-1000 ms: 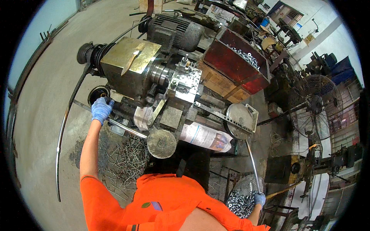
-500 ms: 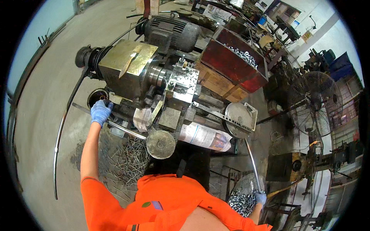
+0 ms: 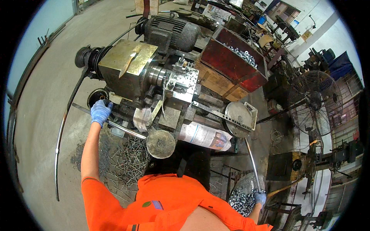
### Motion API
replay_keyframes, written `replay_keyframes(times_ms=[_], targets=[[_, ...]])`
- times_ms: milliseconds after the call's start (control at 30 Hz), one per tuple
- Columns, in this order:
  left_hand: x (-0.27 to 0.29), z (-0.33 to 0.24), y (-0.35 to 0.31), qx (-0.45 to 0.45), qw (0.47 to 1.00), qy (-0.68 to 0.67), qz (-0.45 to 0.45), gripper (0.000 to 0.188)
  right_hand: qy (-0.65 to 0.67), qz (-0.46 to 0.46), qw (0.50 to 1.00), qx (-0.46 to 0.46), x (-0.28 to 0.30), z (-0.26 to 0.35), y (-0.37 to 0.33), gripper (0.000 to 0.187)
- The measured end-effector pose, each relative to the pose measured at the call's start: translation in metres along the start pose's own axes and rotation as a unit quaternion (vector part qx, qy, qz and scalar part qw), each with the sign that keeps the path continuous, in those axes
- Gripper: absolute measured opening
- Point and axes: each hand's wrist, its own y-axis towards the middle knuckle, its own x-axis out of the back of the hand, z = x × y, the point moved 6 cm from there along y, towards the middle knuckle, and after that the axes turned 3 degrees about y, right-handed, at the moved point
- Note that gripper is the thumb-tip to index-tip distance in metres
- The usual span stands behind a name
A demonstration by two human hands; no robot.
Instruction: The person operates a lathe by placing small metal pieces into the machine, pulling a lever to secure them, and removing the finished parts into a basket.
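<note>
My left hand, in a blue-and-white glove, is closed over a long metal bar that runs to a round grey hub. Its fingertips lie beside a dark round cup. At lower right, my right hand, gloved alike, is wrapped round the lower end of a steel lever below a round metal disc. Between my hands stands a lathe, with its shiny chuck beside a metal tool block. A thin metal shaving hangs by the tool block.
A red bin of small metal parts stands on wood behind the lathe. A wire basket of metal parts is by my right hand. Shavings cover the floor at left. A large fan and a motor stand further off.
A thin metal shaving now shows, hanging down beside the tool block. Both hands keep nearly the same place and grip.
</note>
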Motion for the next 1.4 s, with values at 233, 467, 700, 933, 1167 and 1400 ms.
replay_keyframes(times_ms=[233, 467, 700, 933, 1167, 1400], targets=[[-0.008, 0.006, 0.004, -0.010, 1.000, 0.003, -0.006, 0.026, 0.000, -0.026, 0.999, -0.028, 0.000, -0.001, -0.006, 0.054], [-0.003, 0.005, 0.002, 0.013, 1.000, -0.015, 0.014, 0.036, 0.017, -0.014, 0.999, -0.036, 0.018, 0.018, -0.029, 0.049], [0.002, 0.000, -0.001, -0.008, 1.000, 0.004, -0.015, 0.024, 0.020, -0.042, 0.999, -0.028, 0.015, 0.014, -0.030, 0.039], [-0.003, 0.001, 0.002, -0.026, 1.000, -0.010, -0.015, 0.025, 0.064, -0.074, 0.994, 0.042, -0.012, -0.010, -0.002, 0.048], [-0.007, 0.007, 0.003, -0.015, 1.000, -0.006, -0.019, 0.026, -0.012, -0.031, 0.999, 0.002, 0.005, 0.011, -0.025, 0.051], [-0.005, 0.004, 0.003, -0.009, 1.000, -0.008, 0.000, 0.028, -0.010, -0.013, 1.000, -0.019, -0.006, -0.002, -0.015, 0.052]])
